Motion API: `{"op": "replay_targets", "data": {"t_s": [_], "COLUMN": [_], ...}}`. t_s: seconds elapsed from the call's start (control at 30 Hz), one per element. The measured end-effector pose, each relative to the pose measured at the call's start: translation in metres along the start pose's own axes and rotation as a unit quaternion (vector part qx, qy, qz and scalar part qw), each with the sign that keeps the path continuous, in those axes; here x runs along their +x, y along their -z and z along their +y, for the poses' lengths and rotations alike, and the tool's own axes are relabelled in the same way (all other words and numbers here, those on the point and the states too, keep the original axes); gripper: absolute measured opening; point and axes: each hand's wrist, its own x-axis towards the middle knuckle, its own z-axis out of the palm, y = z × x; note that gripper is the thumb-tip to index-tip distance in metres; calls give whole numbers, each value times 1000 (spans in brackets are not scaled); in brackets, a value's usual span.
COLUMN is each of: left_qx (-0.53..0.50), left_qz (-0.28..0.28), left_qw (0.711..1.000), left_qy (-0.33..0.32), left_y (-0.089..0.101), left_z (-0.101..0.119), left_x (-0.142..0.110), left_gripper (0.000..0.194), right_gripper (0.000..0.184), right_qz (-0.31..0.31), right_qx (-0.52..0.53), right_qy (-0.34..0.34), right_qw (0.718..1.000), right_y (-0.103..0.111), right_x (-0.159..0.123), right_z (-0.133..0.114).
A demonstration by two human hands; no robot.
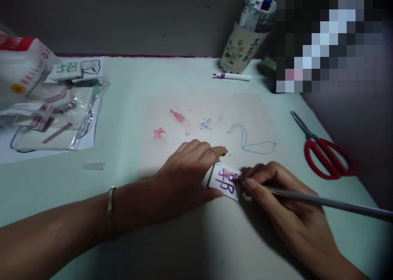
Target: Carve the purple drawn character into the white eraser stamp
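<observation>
White piece [225,185]: small and flat-faced, purple strokes on top; it sits over the bench [123,87] between the two hands. It looks light and fairly stiff. Its thickness is hard to tell, so whether it could crack is unclear.
Left hand [184,175]: fingers drawn in narrow around the piece, thumb along the near edge, the others at the far side. Those bare edges seem the best hold; the inked face could smear or turn slippery under a fingertip.
Grey rod [325,202]: slim, long, probably rigid and light, tilted with its tip at the purple strokes. Low on the shaft, near the tip, should steady it best.
Right hand [285,202]: fingers pinched narrow on that rod.
Tan scrap [219,151]: just beside the left fingers; material uncertain.
</observation>
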Motion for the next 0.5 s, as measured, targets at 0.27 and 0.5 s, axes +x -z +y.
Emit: {"op": "replay_targets", "data": {"t_s": [0.27, 0.5], "left_qx": [-11, -94], "left_qz": [-30, -92], "left_qw": [999, 990], "left_qy": [10, -46], "left_y": [4, 9], "left_z": [11, 1], "left_x": [-9, 1], "left_gripper": [92, 83], "right_gripper": [16, 18], "right_qz": [20, -7], "right_qx": [-3, 14], "right_qy": [2, 6], "right_qw": [1000, 1000], "right_y": [0, 3], "right_x": [1, 2], "right_z": [-1, 0]}}
